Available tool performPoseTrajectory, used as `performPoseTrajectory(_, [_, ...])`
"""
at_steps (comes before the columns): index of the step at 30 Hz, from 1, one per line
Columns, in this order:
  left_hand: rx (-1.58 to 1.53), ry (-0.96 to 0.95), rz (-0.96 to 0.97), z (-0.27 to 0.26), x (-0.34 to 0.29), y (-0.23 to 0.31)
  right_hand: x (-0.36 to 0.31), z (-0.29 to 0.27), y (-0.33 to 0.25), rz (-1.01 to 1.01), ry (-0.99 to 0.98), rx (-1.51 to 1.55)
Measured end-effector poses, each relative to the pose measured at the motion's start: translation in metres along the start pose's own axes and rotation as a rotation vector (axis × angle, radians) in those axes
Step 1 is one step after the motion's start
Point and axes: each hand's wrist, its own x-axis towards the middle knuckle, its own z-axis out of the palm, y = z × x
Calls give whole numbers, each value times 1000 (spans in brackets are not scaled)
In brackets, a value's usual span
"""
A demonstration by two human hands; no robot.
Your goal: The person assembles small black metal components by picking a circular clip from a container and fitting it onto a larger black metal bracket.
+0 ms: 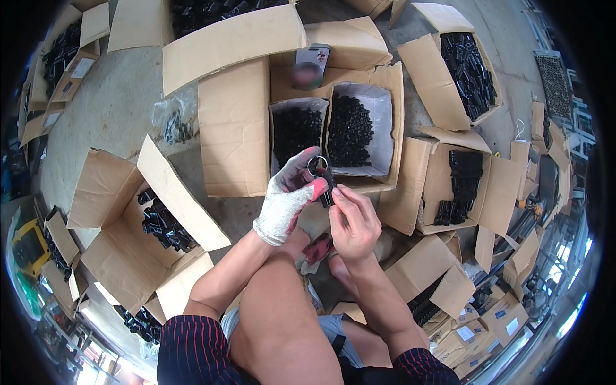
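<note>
On the grey floor [115, 122], a clear plastic bag [163, 113] with dark pieces inside lay toward the upper left. Below it, an open carton [106, 186] held shiny black parts [165, 224], while another carton [425, 70] at the upper right was filled with black pieces [467, 74]. A phone [313, 59] leaned against cardboard. Something yellow [31, 239] showed near the far left edge.

White carton labels [512, 327] seem illegible

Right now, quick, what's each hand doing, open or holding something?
Left hand: gloved, closed, holding a black part.
Right hand: bare, closed, pinching the same black part.
</note>
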Motion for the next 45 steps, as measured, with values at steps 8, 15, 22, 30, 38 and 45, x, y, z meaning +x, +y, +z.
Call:
performPoseTrajectory(8, [76, 50, 100, 2, -6, 2, 8, -3, 11, -55, -68, 63])
performPoseTrajectory(15, [28, 105, 54, 5, 0, 10, 11, -1, 13, -62, -66, 85])
performPoseTrajectory(22, [84, 93, 41, 2, 0, 7, 6, 4, 10, -12, -54, 113])
performPoseTrajectory(30, [37, 83, 14, -13, -5, 6, 1, 12, 6, 32, -115, 157])
performPoseTrajectory(38, [57, 129, 1, -21, -6, 7, -4, 18, 8, 0, -122, 169])
performPoseTrajectory(45, [-9, 336, 348, -18, -20, 44, 37, 16, 21, 192, -137, 248])
